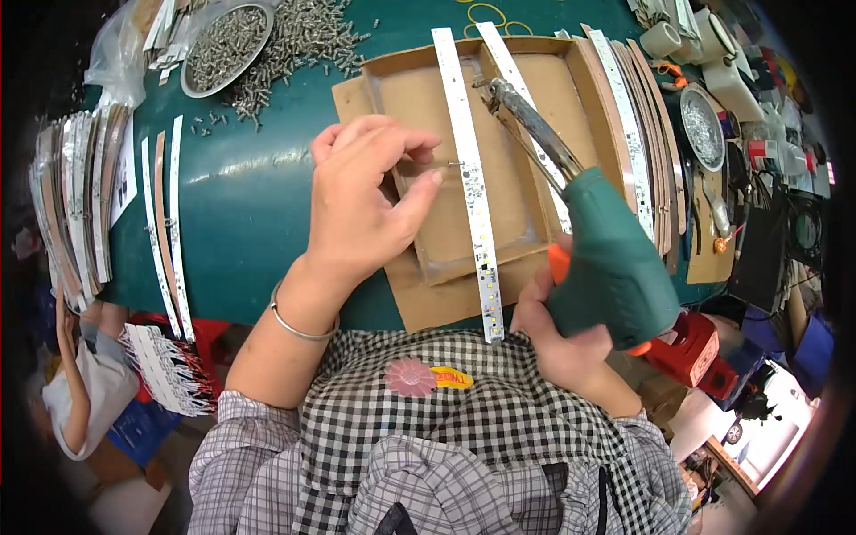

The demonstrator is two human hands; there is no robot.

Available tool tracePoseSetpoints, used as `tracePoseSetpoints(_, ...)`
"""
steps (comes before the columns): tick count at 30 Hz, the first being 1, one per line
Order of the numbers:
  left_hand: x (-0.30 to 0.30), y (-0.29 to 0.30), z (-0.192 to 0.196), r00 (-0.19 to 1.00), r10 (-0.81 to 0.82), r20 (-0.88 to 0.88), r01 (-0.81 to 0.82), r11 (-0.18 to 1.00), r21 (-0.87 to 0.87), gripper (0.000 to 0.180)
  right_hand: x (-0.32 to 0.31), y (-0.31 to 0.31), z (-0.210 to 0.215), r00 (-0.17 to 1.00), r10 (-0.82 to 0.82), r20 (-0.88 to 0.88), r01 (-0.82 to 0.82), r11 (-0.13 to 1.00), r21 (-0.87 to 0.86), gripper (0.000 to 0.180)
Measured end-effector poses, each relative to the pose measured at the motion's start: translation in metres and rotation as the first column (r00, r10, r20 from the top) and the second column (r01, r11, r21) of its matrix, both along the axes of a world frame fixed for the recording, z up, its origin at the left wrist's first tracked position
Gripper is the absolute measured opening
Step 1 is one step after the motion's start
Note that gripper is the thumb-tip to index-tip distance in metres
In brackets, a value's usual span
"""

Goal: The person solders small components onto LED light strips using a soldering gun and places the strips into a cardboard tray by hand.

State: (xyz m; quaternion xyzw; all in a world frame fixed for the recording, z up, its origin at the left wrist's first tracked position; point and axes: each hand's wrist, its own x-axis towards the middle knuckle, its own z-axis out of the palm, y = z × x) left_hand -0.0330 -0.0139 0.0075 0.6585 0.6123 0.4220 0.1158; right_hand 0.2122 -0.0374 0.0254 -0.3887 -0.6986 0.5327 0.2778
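My right hand (571, 348) is wrapped around the grip of a green soldering gun (615, 259) with an orange trigger. Its long metal barrel points up and left, with the tip above the cardboard tray (419, 254). Across the tray lies a white LED circuit strip (477, 209), its near end by my apron. At the strip's left edge sits a tiny metal part (455, 164). My left hand (366, 192) hovers just left of it, thumb and index finger apart with nothing visible between them. A second white strip (517, 76) lies to the right, partly hidden behind the gun.
Upper left, a metal bowl (266, 40) stands beside a heap of small metal parts (308, 45). Bundled strips (80, 192) lie far left; more strips (637, 134) line the tray's right side. A dish (702, 129) sits farther right. Another person's arm (76, 383) shows lower left.
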Motion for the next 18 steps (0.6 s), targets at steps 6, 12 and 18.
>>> tracePoseSetpoints(6, -0.012, -0.011, 0.012, 0.98, 0.083, -0.18, -0.069, 0.994, 0.082, 0.019, 0.007, 0.0, 0.041, 0.84, -0.423, -0.339, 0.322, 0.892, -0.316, 0.073)
tracePoseSetpoints(12, 0.001, -0.022, 0.038, 0.974, -0.104, -0.201, 0.1, 0.994, -0.032, 0.023, 0.051, 0.022, 0.015, 0.914, -0.39, -0.111, 0.404, 0.856, 0.321, 0.061)
tracePoseSetpoints(18, 0.042, -0.033, 0.046, 0.791, -0.569, -0.228, 0.553, 0.822, -0.134, 0.027, 0.059, 0.033, -0.011, 0.921, -0.342, 0.189, 0.175, 0.793, 0.583, 0.036)
